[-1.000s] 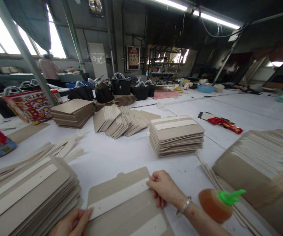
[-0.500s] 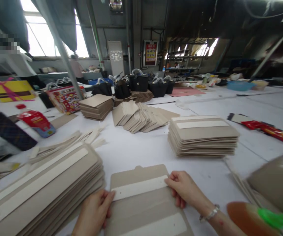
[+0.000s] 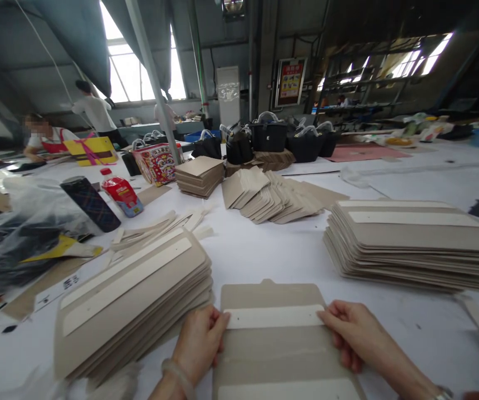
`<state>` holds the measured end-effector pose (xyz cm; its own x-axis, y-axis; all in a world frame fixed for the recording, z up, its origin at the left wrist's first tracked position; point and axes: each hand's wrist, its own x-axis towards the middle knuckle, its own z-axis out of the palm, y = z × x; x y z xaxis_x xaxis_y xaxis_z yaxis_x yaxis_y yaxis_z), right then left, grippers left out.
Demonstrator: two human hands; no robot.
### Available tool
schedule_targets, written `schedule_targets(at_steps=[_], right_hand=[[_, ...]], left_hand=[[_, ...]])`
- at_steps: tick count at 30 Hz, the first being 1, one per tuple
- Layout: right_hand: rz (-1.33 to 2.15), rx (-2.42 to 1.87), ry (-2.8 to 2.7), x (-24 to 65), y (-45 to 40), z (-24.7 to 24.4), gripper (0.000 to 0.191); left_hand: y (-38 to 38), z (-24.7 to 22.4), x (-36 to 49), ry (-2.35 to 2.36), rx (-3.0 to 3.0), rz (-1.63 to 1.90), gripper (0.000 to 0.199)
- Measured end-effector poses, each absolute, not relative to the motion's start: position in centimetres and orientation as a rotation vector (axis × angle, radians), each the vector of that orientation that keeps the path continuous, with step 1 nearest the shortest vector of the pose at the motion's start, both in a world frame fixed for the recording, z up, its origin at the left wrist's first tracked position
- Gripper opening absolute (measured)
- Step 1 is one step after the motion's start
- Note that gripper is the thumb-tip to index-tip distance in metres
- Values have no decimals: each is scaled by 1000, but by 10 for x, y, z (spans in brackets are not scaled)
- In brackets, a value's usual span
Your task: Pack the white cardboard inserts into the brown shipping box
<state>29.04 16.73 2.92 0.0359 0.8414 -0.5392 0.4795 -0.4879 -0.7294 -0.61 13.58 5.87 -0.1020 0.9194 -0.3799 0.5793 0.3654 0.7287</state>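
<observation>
A beige bag panel (image 3: pixel 277 355) with a small tab on its far edge lies in front of me. Across it runs a white strip (image 3: pixel 275 316), and part of a second one shows at the bottom of the view. My left hand (image 3: pixel 200 339) is closed on the panel's left edge, thumb at the strip's end. Opposite it, my right hand (image 3: pixel 354 333) pinches the right edge by the strip's other end. The fingers underneath are partly hidden. Left of the panel is a leaning stack of similar panels (image 3: pixel 139 300); another stack (image 3: pixel 414 244) stands to the right.
Farther back lie fanned beige pieces (image 3: pixel 273 194) and a squared pile (image 3: pixel 200 175). Black handbags (image 3: pixel 268 136) stand behind them. On the left are a red bottle (image 3: pixel 121 191), a dark cylinder (image 3: pixel 90 204) and clear plastic (image 3: pixel 26 222). People work in the background.
My view has turned left, so the table's things appear farther right. The panel now looks straighter to me, and both hands keep hold of its side edges.
</observation>
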Motion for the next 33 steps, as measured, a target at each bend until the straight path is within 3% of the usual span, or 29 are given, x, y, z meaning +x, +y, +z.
schedule_targets(at_steps=[33], right_hand=[[1443, -1960, -1304, 292, 167, 21, 29]], left_hand=[[144, 54, -5, 1869, 1380, 413, 31]])
